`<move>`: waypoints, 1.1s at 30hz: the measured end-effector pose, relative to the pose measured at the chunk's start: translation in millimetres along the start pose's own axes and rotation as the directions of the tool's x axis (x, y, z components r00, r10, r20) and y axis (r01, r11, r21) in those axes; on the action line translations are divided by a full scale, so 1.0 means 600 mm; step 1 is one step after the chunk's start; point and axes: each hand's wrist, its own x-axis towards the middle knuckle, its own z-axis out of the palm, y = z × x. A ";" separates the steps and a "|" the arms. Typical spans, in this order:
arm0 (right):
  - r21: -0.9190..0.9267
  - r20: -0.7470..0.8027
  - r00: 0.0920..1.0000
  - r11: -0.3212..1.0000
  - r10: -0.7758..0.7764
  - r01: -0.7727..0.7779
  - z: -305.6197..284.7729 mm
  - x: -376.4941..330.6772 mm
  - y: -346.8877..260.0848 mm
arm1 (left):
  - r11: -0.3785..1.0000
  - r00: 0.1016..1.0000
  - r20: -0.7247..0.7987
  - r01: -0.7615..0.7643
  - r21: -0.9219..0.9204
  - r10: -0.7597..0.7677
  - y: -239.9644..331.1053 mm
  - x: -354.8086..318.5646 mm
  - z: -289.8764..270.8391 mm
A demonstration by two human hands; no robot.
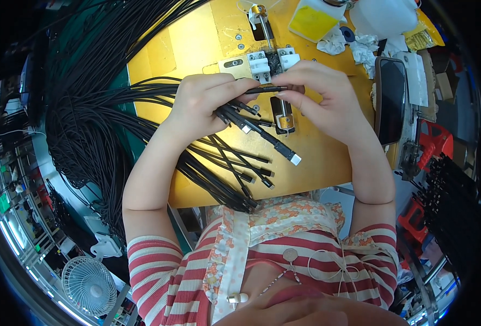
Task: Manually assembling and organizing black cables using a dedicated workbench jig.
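Note:
My left hand (205,103) is closed round several black cables (240,115), their connector ends poking out past the fingers. One cable end (273,89) points right, pinched by the left thumb and forefinger. At its tip, the curled thumb and fingers of my right hand (322,98) take hold of it. Just beyond both hands stands a small fixture with white blocks (259,66) and a metal rod, set into the yellow work plate (316,157). More loose cable ends (224,179) lie on the plate below my left wrist.
A big bundle of black cables (82,125) spreads over the left side. At the back right are a bottle with a yellow label (312,20), crumpled tissues (364,51) and a phone (391,100). A white fan (89,285) stands lower left; red stools (435,144) are at right.

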 end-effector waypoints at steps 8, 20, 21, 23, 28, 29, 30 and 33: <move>-0.134 -0.023 0.949 0.942 -0.314 0.308 0.005 0.006 0.009 | 0.991 1.000 0.003 0.029 -0.129 -0.029 -0.004 -0.002 0.002; -0.305 -0.150 0.982 0.950 -0.113 0.063 -0.004 0.017 0.061 | 0.960 0.998 0.053 0.005 0.280 -0.021 -0.014 0.002 0.019; -0.316 -0.152 0.986 0.949 -0.071 0.019 -0.004 0.018 0.062 | 0.948 0.996 0.076 0.011 0.319 -0.038 -0.015 0.003 0.020; -0.311 -0.145 0.987 0.950 -0.062 0.014 -0.002 0.020 0.064 | 0.947 0.995 0.089 0.018 0.321 -0.049 -0.018 0.001 0.021; -0.313 -0.115 0.992 0.950 -0.047 0.009 -0.001 0.020 0.065 | 0.949 0.992 0.113 0.020 0.316 -0.059 -0.023 -0.002 0.021; -0.336 -0.102 0.994 0.942 -0.048 0.011 -0.002 0.019 0.065 | 0.949 0.990 0.121 0.032 0.314 -0.073 -0.022 -0.002 0.020; -0.359 -0.091 0.995 0.933 -0.048 0.012 -0.003 0.019 0.063 | 0.949 0.988 0.128 0.042 0.311 -0.086 -0.021 -0.001 0.020; -0.407 -0.055 0.995 0.912 -0.089 0.060 -0.005 0.018 0.059 | 0.944 0.989 0.122 0.038 0.328 -0.083 -0.019 0.000 0.020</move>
